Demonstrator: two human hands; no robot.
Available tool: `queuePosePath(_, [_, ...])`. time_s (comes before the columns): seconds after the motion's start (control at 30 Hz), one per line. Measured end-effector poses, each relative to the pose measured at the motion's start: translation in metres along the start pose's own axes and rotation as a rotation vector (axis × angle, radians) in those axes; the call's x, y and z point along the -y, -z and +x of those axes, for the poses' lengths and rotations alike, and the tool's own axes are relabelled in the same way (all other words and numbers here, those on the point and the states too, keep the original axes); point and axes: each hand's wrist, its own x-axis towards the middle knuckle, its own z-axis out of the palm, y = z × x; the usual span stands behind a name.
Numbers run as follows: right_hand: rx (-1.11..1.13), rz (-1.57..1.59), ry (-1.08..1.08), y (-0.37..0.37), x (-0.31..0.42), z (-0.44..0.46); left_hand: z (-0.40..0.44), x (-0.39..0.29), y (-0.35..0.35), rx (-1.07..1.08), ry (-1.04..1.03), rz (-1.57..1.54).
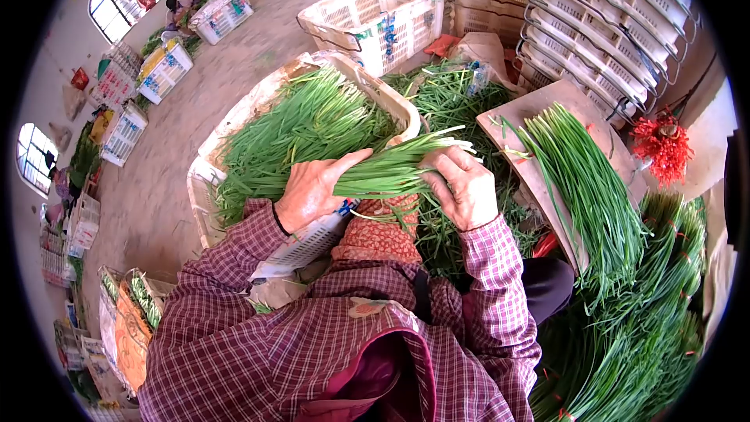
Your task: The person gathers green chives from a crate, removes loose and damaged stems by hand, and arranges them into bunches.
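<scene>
A bunch of garlic chives (383,172) lies across both my hands above my lap, its pale cut ends pointing right. My left hand (312,187) is wrapped round the leafy part, thumb on top. Near the pale ends, my right hand (462,186) pinches the stems between thumb and fingers. Just beyond the left hand stands a white plastic crate (205,172) filled with loose chives (305,129). To the right, a larger pile of chives (574,160) rests on a tilted board (508,121), leaves hanging over its near edge.
Tied bundles of chives (625,344) are heaped at the lower right. A bunch of red ties (662,144) hangs by the board. Stacked white crates (601,23) rise at the back right, and another crate (375,23) stands ahead. Loose greens (453,101) cover the floor between.
</scene>
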Motion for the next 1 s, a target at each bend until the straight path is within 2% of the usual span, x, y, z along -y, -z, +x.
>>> queuePosePath(0.1, [-0.199,0.228,-0.114,-0.007,0.003,-0.001,0.002,-0.001,-0.001,-0.042,-0.008,-0.012])
queuePosePath(0.13, [-0.207,0.219,-0.116,-0.007,0.004,-0.002,0.002,0.000,-0.001,-0.050,-0.002,-0.038])
queuePosePath(0.2, [-0.255,0.543,-0.459,-0.005,0.002,-0.007,0.004,0.000,-0.003,-0.054,-0.012,-0.071])
queuePosePath(0.23, [-0.342,0.764,-0.512,-0.004,0.001,-0.007,0.003,0.002,-0.005,-0.067,-0.008,-0.082])
queuePosePath(0.33, [-0.530,1.042,-0.563,0.005,-0.023,-0.019,0.003,0.010,-0.009,-0.114,-0.027,-0.088])
queuePosePath(0.4, [-0.675,1.044,-0.586,0.031,-0.043,-0.032,0.001,0.025,-0.015,-0.204,-0.051,-0.057])
queuePosePath(0.47, [-0.716,0.909,-0.568,0.062,-0.065,-0.056,-0.003,0.027,-0.009,-0.215,-0.012,-0.035])
queuePosePath(0.53, [-0.629,0.688,-0.696,0.085,-0.082,-0.080,-0.007,0.038,-0.007,-0.233,0.035,0.068])
queuePosePath(0.57, [-0.383,0.458,-0.690,0.094,-0.101,-0.100,-0.008,0.043,-0.009,-0.265,0.029,0.102])
queuePosePath(0.6, [-0.207,0.150,-0.869,0.091,-0.103,-0.110,-0.008,0.041,-0.008,-0.268,0.030,0.103])
queuePosePath(0.67, [0.001,-0.616,-0.628,0.069,-0.089,-0.115,-0.004,0.031,-0.004,-0.257,0.088,0.076])
queuePosePath(0.8, [-0.232,-0.079,-0.576,0.050,-0.033,-0.065,0.004,0.009,-0.004,-0.266,0.038,0.036])
queuePosePath(0.9, [-0.323,0.168,-0.573,0.046,-0.012,-0.041,0.009,0.002,-0.004,-0.266,-0.027,0.087])
queuePosePath(1.0, [-0.309,0.182,-0.581,0.042,-0.009,-0.034,0.013,-0.003,-0.004,-0.258,-0.064,0.147])
